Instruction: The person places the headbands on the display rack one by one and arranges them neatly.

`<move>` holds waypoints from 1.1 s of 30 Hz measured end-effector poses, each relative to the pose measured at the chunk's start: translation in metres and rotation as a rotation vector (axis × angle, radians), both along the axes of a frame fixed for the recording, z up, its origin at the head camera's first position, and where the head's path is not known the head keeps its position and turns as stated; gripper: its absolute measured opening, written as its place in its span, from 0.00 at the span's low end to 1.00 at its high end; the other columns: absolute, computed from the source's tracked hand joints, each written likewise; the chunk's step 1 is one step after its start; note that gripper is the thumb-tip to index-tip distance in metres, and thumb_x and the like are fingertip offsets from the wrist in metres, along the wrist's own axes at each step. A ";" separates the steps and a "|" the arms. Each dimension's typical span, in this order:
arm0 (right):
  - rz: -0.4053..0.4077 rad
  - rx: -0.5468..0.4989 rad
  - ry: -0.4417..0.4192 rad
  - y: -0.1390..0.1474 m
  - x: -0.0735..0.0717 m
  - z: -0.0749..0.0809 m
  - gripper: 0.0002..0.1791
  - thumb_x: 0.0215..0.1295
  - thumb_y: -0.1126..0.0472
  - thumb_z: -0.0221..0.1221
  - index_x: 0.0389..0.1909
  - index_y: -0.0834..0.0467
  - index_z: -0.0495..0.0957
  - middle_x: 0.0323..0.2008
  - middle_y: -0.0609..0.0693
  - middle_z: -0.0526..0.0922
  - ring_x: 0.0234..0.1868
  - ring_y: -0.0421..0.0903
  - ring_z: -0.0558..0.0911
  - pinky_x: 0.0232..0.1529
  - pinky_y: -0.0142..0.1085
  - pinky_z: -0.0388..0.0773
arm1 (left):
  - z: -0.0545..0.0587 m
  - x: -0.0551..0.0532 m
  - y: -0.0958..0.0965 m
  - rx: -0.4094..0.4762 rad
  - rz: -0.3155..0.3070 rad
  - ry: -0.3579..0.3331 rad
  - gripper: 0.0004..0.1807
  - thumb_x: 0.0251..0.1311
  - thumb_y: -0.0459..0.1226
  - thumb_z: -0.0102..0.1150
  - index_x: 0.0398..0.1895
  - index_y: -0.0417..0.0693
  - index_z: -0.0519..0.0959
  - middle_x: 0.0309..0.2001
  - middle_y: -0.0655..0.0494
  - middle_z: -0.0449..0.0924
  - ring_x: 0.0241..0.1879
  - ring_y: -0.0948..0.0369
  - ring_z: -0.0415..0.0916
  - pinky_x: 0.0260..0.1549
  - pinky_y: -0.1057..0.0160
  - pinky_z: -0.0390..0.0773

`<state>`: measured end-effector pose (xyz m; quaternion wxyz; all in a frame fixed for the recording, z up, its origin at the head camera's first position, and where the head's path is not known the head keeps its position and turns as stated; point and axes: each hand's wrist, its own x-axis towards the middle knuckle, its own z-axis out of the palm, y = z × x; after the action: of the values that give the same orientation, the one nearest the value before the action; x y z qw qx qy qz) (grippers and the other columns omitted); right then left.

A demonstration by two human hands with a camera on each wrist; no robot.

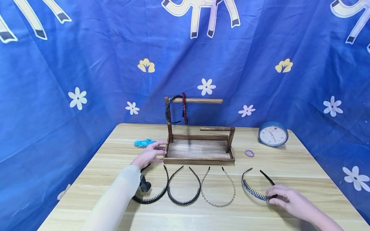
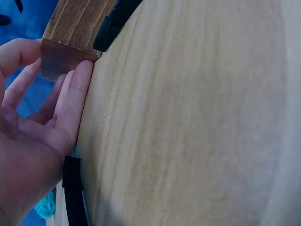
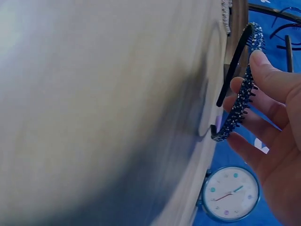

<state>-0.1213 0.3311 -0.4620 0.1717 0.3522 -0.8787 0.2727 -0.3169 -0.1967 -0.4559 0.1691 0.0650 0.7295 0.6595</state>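
Observation:
My left hand point(image 1: 148, 155) is at the left end of a brown wooden stand point(image 1: 199, 161), its fingertips touching the end wall. The left wrist view shows those fingers point(image 2: 75, 94) against the wood's corner. My right hand point(image 1: 284, 200) pinches a toothed headband with blue sparkly stones point(image 1: 254, 193) at its right side, over the table. In the right wrist view, the thumb presses the headband point(image 3: 242, 96) from one side and fingers back it from the other. Two headbands hang on the stand's upper bar point(image 1: 202, 100): a dark toothed one point(image 1: 167, 110) and a red one point(image 1: 184, 107).
In front of the stand lie a black toothed headband point(image 1: 150, 201) partly behind my left arm, another black headband point(image 1: 183, 203), and a clear beaded headband point(image 1: 218, 205). A turquoise item point(image 1: 143, 143), a purple hair tie point(image 1: 249, 153) and a blue clock point(image 1: 273, 134) lie around the stand.

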 end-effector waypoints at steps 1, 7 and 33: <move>-0.015 -0.008 -0.020 0.000 0.000 0.002 0.18 0.45 0.68 0.69 0.36 0.47 0.80 0.37 0.41 0.81 0.40 0.35 0.78 0.45 0.14 0.67 | 0.000 0.000 0.000 0.001 0.000 -0.002 0.31 0.59 0.26 0.54 0.67 0.45 0.62 0.59 0.34 0.62 0.51 0.48 0.70 0.43 0.48 0.79; -0.115 -0.065 -0.168 -0.005 0.000 0.010 0.14 0.53 0.66 0.65 0.36 0.44 0.79 0.35 0.36 0.80 0.38 0.34 0.78 0.37 0.27 0.76 | 0.000 0.000 0.000 -0.001 0.004 -0.004 0.31 0.59 0.26 0.54 0.66 0.46 0.63 0.58 0.36 0.63 0.51 0.49 0.69 0.42 0.48 0.79; -0.070 -0.533 -0.401 -0.014 -0.028 0.050 0.09 0.63 0.75 0.52 0.45 0.71 0.70 0.33 0.59 0.82 0.34 0.45 0.82 0.36 0.30 0.79 | -0.002 0.000 0.001 0.010 0.012 -0.010 0.30 0.59 0.26 0.54 0.66 0.47 0.63 0.59 0.36 0.63 0.53 0.47 0.68 0.43 0.49 0.79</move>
<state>-0.1490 0.3173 -0.4119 0.0908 0.2037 -0.8043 0.5508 -0.3170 -0.1954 -0.4580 0.1684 0.0580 0.7257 0.6645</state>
